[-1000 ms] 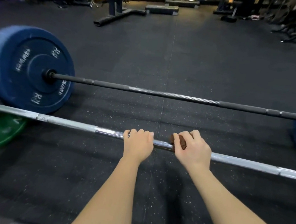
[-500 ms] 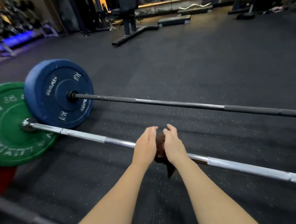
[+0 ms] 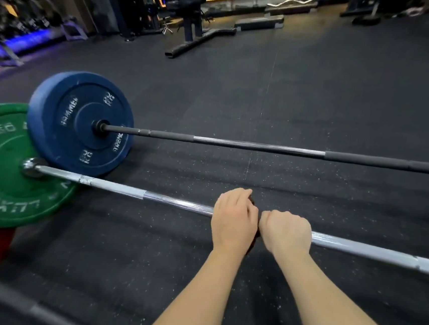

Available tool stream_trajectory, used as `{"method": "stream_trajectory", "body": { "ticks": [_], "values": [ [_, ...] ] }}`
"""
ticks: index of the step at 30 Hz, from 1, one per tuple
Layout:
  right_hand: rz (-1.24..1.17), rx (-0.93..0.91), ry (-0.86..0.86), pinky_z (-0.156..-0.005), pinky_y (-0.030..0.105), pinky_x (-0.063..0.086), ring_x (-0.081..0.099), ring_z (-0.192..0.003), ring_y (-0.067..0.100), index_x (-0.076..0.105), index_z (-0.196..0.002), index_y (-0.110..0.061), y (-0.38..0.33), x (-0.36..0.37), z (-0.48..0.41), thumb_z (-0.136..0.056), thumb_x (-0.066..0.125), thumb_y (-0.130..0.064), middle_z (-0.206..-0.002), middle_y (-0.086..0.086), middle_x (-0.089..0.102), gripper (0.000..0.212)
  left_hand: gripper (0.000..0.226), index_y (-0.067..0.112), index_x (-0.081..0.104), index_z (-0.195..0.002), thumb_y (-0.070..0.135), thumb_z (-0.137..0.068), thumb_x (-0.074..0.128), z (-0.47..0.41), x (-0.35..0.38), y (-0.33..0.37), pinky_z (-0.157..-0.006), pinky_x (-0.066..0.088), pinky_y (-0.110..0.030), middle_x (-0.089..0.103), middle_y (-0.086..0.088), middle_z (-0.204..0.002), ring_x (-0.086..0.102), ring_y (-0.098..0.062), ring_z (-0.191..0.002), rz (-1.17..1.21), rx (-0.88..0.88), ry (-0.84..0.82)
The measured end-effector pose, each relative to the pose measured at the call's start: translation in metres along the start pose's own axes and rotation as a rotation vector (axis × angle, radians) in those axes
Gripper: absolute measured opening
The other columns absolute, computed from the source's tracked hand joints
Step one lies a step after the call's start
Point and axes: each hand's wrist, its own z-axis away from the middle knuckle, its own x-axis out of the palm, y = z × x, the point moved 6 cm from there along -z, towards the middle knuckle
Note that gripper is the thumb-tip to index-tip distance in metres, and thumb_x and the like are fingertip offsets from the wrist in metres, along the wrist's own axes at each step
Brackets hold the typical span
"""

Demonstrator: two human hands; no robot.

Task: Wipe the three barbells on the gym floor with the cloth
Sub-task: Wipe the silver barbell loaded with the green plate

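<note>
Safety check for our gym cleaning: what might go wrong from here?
The silver steel barbell sits on a round green rubber plate, so pushing from the left hand and right hand may roll it. The dark brown cloth is almost hidden between them; bare skin might rub the metal. A blurred grey bar lies nearby, a possible trip.

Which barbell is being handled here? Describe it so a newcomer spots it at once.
Find the green plate on the left. The silver bar running rightward from its hub, under the left hand and right hand, is it. The farther bar, on the blue plate, has black sections.
</note>
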Motion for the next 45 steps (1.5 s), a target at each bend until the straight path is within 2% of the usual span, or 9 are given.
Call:
{"method": "stream_trajectory", "body": {
  "ticks": [4,10,17,20,24,29,38,42,45],
  "values": [
    [0.049,-0.025,0.030,-0.063,0.034,0.037,0.063,-0.074,0.026,0.060,-0.107,-0.021,-0.003,-0.002,0.001,-0.098,0.047,-0.017,-0.086,-0.002,0.065,0.016,0.033,0.025,0.071,-0.108,0.050,-0.095,0.052,-0.001,-0.007,-0.031,-0.076,0.049,-0.032,0.063,0.007,-0.103,0.055,-0.016,-0.088,-0.076,0.057,-0.013],
    [0.066,-0.006,0.015,-0.064,0.033,0.039,0.053,-0.062,0.024,0.054,-0.105,-0.018,-0.005,-0.005,0.002,-0.097,0.046,-0.014,-0.073,-0.002,0.051,0.012,0.027,0.021,0.061,-0.097,0.042,-0.092,0.045,-0.019,-0.026,-0.081,-0.060,0.045,-0.029,0.056,0.005,-0.095,0.052,-0.017,-0.084,-0.172,-0.051,0.035],
    [0.060,0.042,0.073,-0.066,0.033,0.034,0.052,-0.064,0.023,0.042,-0.090,-0.023,-0.006,0.003,0.000,-0.095,0.038,-0.012,-0.075,-0.005,0.051,0.012,0.025,0.020,0.066,-0.105,0.036,-0.098,0.048,-0.014,-0.022,-0.083,-0.078,0.049,-0.039,0.060,0.003,-0.100,0.046,-0.019,-0.087,-0.111,-0.101,0.069],
    [0.082,0.072,0.111,-0.067,0.033,0.036,0.065,-0.070,0.022,0.053,-0.094,-0.024,-0.005,0.006,-0.001,-0.096,0.037,-0.018,-0.082,-0.006,0.066,0.017,0.033,0.027,0.069,-0.115,0.048,-0.101,0.048,-0.002,-0.001,-0.040,-0.082,0.045,-0.038,0.061,0.002,-0.100,0.048,-0.022,-0.087,-0.106,-0.045,0.035],
    [0.031,0.102,0.153,-0.072,0.035,0.043,0.071,-0.076,0.019,0.060,-0.098,-0.024,-0.005,0.003,0.000,-0.100,0.036,-0.024,-0.085,-0.005,0.071,0.024,0.038,0.031,0.069,-0.104,0.063,-0.095,0.052,0.004,0.007,-0.025,-0.082,0.044,-0.035,0.056,0.003,-0.098,0.050,-0.020,-0.088,-0.118,-0.026,0.043],
    [0.064,0.066,0.141,-0.067,0.034,0.035,0.070,-0.078,0.022,0.060,-0.102,-0.022,-0.006,0.000,0.001,-0.099,0.034,-0.020,-0.090,-0.004,0.071,0.026,0.032,0.027,0.068,-0.102,0.056,-0.091,0.059,0.000,-0.001,-0.047,-0.077,0.048,-0.035,0.054,0.002,-0.102,0.052,-0.020,-0.089,-0.078,0.013,0.025],
    [0.100,0.096,0.110,-0.065,0.032,0.037,0.053,-0.060,0.021,0.056,-0.097,-0.022,-0.004,0.004,0.000,-0.096,0.039,-0.015,-0.081,-0.006,0.067,0.018,0.016,0.023,0.065,-0.096,0.039,-0.091,0.065,-0.029,-0.043,-0.138,-0.078,0.050,-0.038,0.055,0.004,-0.102,0.048,-0.019,-0.093,-0.138,-0.234,0.067],
    [0.130,0.104,0.099,-0.064,0.031,0.036,0.051,-0.058,0.022,0.057,-0.096,-0.021,-0.004,0.005,-0.001,-0.095,0.039,-0.015,-0.079,-0.006,0.066,0.019,0.013,0.018,0.057,-0.088,0.030,-0.091,0.061,-0.024,-0.033,-0.109,-0.073,0.049,-0.038,0.054,0.003,-0.093,0.044,-0.020,-0.085,-0.227,-0.154,0.048],
    [0.115,0.078,0.104,-0.065,0.032,0.038,0.056,-0.062,0.022,0.056,-0.099,-0.020,-0.005,0.001,0.001,-0.097,0.039,-0.017,-0.082,-0.006,0.065,0.018,0.024,0.016,0.056,-0.091,0.035,-0.100,0.045,-0.011,-0.016,-0.064,-0.087,0.050,-0.045,0.054,0.002,-0.095,0.045,-0.021,-0.086,-0.193,-0.005,-0.019]
  ]
}}
